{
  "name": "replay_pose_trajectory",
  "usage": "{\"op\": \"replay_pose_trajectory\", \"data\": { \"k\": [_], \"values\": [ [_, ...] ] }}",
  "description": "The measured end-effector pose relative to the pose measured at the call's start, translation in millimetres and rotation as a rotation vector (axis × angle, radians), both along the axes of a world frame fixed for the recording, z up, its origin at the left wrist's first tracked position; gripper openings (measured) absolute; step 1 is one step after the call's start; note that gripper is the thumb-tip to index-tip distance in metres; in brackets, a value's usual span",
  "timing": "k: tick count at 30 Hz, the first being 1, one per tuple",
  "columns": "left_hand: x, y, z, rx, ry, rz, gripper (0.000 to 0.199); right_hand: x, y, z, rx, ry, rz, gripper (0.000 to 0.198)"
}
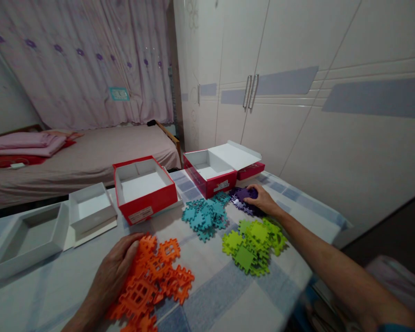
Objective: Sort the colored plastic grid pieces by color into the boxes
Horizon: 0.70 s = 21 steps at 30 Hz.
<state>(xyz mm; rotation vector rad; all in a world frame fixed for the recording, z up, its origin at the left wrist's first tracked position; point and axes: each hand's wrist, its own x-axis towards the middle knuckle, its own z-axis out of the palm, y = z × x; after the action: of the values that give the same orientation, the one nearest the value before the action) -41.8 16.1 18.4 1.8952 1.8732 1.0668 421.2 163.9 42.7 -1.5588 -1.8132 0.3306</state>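
Observation:
My left hand (pixel 115 265) rests against the left side of a pile of orange interlocking plastic tiles (pixel 140 293), fingers stretched forward and partly hidden. At the far right of the table, my right hand (pixel 261 199) pinches a purple interlocking tile (pixel 244 194) on a small purple pile. Just in front of that arm lies a heap of lime-green tiles (pixel 247 256). Turquoise tiles (pixel 205 214) are heaped between the orange and purple piles. All have notched edges; some orange ones have cut-out middles.
Behind the tiles stand a red box (pixel 148 205) with a white inside and a magenta box (pixel 209 186) with its lid folded back. Two white trays (pixel 93 214) sit at the left. A checked cloth (pixel 224 299) covers the table; wardrobe doors (pixel 297 138) rise beyond its right side.

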Motion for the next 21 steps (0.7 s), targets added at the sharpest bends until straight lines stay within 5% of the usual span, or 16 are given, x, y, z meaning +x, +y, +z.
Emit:
{"op": "replay_pose_trajectory", "data": {
  "k": [8, 12, 16, 21],
  "values": [
    [2, 0, 1.1, -0.006, -0.003, -0.004, 0.047, 23, 3, -1, 0.004, 0.394, -0.199, 0.047],
    [2, 1, 0.8, -0.004, -0.013, -0.008, 0.048, 26, 3, 9, -0.02, 0.757, -0.21, 0.048],
    [1, 1, -0.4, -0.015, -0.019, 0.001, 0.048, 24, 8, 38, -0.067, 1.014, -0.115, 0.035],
    [1, 0, -0.7, -0.011, -0.014, 0.003, 0.047, -10, 43, 93, -0.084, 0.94, -0.058, 0.013]
  ]
}}
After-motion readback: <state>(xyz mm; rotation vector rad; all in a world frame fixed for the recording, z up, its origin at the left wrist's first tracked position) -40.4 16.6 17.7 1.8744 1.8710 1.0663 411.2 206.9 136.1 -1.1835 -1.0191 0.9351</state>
